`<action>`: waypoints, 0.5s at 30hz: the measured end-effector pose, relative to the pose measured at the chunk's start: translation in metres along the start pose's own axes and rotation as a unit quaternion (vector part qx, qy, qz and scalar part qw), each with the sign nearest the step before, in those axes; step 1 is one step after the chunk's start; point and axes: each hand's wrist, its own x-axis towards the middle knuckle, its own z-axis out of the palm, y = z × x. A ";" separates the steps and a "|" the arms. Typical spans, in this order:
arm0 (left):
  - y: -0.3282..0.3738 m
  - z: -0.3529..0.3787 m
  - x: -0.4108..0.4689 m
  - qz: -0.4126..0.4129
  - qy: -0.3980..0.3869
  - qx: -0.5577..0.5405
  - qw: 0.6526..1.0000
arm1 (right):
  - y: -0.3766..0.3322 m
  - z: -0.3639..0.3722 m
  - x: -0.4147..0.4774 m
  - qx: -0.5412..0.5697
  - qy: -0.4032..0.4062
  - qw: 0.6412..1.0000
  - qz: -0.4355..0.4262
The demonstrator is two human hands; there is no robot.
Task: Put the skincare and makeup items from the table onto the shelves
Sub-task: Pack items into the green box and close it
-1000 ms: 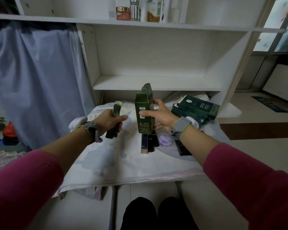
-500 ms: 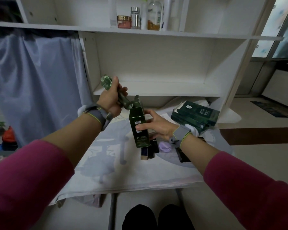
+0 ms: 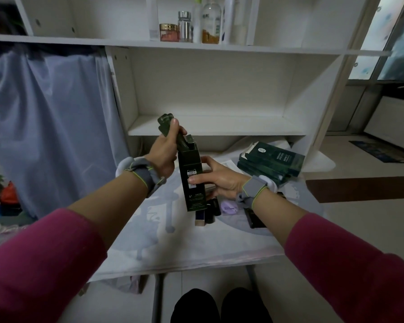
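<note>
1. Your left hand (image 3: pixel 162 150) is wrapped tight around a dark green tube (image 3: pixel 170 128), which slants with its cap up toward 11 o'clock and its lower end inside the open top of a dark green carton (image 3: pixel 191 176).
2. Your right hand (image 3: pixel 219 180) is clamped on that carton from its 3 o'clock side, thumb across the front near the white price sticker, holding it nearly upright above the table (image 3: pixel 196 248).
3. On the table's patterned cloth, just below the carton at 6 o'clock, lie a few small dark lipstick-like tubes (image 3: pixel 208 212); beside them at 3 o'clock sits a lilac round compact (image 3: pixel 229 207), and a flat black case (image 3: pixel 257 220) shows partly under your right wrist.
4. At 2 o'clock from the carton a stack of dark green boxes (image 3: pixel 275 162) rests at the table's far right.
5. The lower shelf (image 3: pixel 219 127) runs behind your hands at 12 o'clock.
6. On the upper shelf (image 3: pixel 278 48) stand a copper-lidded jar (image 3: pixel 169 32), a silver-capped bottle (image 3: pixel 185 26) and a clear bottle of orange liquid (image 3: pixel 210 22), close together.
</note>
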 end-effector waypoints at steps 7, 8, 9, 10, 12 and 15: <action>0.008 0.005 0.002 -0.003 0.022 -0.068 0.997 | 0.001 -0.001 -0.003 -0.028 -0.008 1.000 0.006; 0.009 0.005 0.004 -0.006 0.036 -0.079 0.996 | 0.001 -0.001 -0.003 -0.035 -0.008 0.999 0.007; 0.009 0.005 0.005 -0.009 0.047 -0.081 0.996 | 0.000 -0.001 -0.003 -0.038 -0.006 0.999 0.007; 0.008 0.007 0.005 -0.010 0.055 -0.074 0.996 | 0.000 -0.001 -0.003 -0.035 0.000 0.999 0.004; 0.001 0.010 0.002 0.006 0.059 -0.029 0.998 | 0.000 0.000 -0.003 -0.026 0.016 0.999 -0.010; -0.007 0.013 -0.004 0.023 0.027 0.033 0.999 | -0.001 -0.001 -0.002 -0.030 0.031 0.999 -0.023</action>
